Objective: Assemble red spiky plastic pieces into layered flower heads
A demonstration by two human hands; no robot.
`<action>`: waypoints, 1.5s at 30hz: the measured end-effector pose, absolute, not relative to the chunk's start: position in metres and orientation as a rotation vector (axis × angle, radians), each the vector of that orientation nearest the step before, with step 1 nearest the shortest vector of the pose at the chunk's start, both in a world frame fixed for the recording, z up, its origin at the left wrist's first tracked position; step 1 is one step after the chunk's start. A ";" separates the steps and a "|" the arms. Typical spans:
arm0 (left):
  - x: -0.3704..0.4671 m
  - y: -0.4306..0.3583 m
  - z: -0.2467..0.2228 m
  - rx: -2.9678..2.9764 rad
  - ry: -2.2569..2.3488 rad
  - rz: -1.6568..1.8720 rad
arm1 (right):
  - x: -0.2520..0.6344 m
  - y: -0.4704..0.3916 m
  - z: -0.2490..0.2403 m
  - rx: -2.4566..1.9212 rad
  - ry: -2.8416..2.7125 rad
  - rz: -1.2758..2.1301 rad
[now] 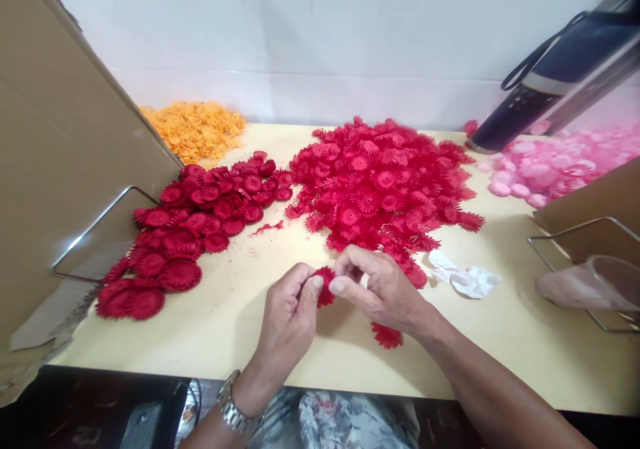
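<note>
Near the table's front edge, my left hand [293, 309] pinches a small red flower piece [326, 286] between thumb and fingers. My right hand [375, 285] grips the same piece's right edge with thumb and forefinger. A large heap of bright red flower pieces [380, 175] lies just behind the hands. One loose red piece [387, 335] rests on the table under my right wrist. To the left is a pile of darker red, curled flower pieces [183, 235].
Orange pieces [200, 129] lie at the back left, pink ones [560, 162] at the back right beside a dark blue bottle [530, 95]. Crumpled white tissue [465, 277] and a plastic cup [590, 283] sit right. Cardboard [75, 122] stands left on the pale table [500, 349].
</note>
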State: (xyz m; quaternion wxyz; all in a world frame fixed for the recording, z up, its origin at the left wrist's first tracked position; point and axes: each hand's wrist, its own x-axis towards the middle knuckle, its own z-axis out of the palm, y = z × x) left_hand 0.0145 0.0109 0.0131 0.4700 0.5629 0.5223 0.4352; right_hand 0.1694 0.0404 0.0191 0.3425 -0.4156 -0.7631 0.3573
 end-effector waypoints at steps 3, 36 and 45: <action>0.014 0.012 0.016 1.437 1.232 1.033 | 0.169 0.039 0.018 -1.019 -1.961 1.051; 0.016 0.007 0.005 0.975 1.146 0.976 | 0.164 0.036 0.011 -1.118 -1.987 0.920; 0.018 0.013 0.007 0.802 1.041 0.946 | 0.163 0.032 0.013 -0.800 -1.577 1.527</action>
